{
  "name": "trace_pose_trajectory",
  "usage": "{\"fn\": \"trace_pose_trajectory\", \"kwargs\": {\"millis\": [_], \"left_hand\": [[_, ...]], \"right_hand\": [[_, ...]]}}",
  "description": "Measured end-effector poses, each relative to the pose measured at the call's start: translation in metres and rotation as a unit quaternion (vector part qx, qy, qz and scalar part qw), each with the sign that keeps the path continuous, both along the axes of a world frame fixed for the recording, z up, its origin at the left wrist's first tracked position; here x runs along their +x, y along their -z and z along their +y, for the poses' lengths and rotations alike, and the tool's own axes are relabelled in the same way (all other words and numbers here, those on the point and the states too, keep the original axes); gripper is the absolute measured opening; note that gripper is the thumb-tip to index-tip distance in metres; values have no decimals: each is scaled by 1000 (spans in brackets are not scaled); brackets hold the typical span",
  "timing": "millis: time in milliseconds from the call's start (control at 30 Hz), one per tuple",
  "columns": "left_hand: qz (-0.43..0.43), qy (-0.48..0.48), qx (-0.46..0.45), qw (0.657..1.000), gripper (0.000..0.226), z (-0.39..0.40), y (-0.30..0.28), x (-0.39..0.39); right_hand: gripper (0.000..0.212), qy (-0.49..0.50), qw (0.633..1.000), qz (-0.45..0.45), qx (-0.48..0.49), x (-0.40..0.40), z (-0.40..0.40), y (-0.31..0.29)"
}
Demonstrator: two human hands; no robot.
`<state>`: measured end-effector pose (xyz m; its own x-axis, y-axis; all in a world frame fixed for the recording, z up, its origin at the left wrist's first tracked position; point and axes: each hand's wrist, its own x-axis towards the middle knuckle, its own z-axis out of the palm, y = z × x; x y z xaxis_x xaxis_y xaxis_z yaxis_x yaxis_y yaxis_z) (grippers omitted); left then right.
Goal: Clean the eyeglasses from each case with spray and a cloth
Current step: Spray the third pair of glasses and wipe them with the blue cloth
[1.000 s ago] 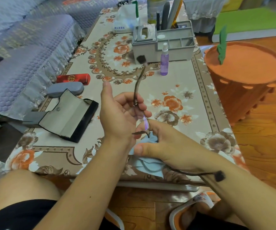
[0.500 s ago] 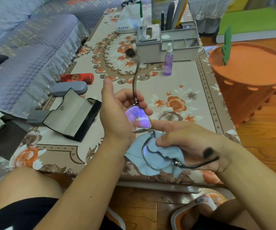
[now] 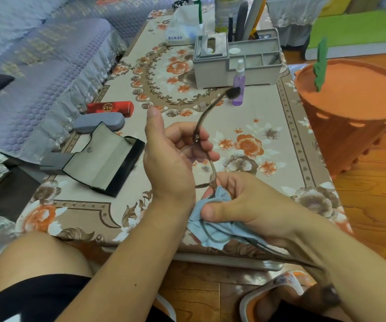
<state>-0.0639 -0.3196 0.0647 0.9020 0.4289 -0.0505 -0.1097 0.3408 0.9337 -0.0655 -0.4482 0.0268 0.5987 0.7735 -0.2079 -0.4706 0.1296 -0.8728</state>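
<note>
Left hand: raised above the near half of the floral-patterned tablecloth table, thumb straight up, fingers curled round the frame of the thin brown-framed eyeglasses at the hinge. One temple arm rises from that grip toward 1 o'clock and ends in a dark padded tip in front of the spray bottle.

Right hand: at 5 o'clock from the left hand, thumb and fingers pinching the light blue cleaning cloth round the lower lens rim. The lens itself is hidden under the cloth. The second temple arm runs toward 4 o'clock beneath the right forearm; its dark tip is blurred.

Small translucent purple spray bottle with white nozzle: upright at 12 o'clock from the hands, just in front of the grey plastic desk organiser, well apart from both hands.

Cases, at 9 to 10 o'clock from the left hand: black fold-open case with grey lining lying open; beyond it a closed grey oval hard case; beyond that a closed red case with gold emblem. The grey and red cases lie close together; whether they touch cannot be told.

Orange slatted bin with lid and green stalk: on the wooden floor at 2 o'clock, beside the table's right edge.

Purple quilted sofa cover: along the table's left edge.
</note>
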Motion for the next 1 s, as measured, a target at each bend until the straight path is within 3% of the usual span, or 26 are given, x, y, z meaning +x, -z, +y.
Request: {"fn": "trace_pose_trajectory", "kwargs": {"millis": [167,300,400,600,833,1000], "left_hand": [[-10,-1,17,1000,77,-3,0,-1],[-1,17,-4,1000,77,0,-5,1],[14,37,-33,999,75,5,-9,4],[-11,31,-39,999,75,9,-11,7],[-24,-4,-22,999,74,10,-9,8],[-73,-14,-65,995,72,28,-6,12]], "right_hand": [[46,27,991,-110,-75,-1,2,-3],[23,44,977,-181,-102,-2,-1,-3],[11,46,978,-186,-78,-4,-1,-6],[41,75,985,-139,-70,-6,0,-7],[44,132,980,-107,-100,-5,-1,-13],[43,228,973,28,-36,28,-17,-7]]}}
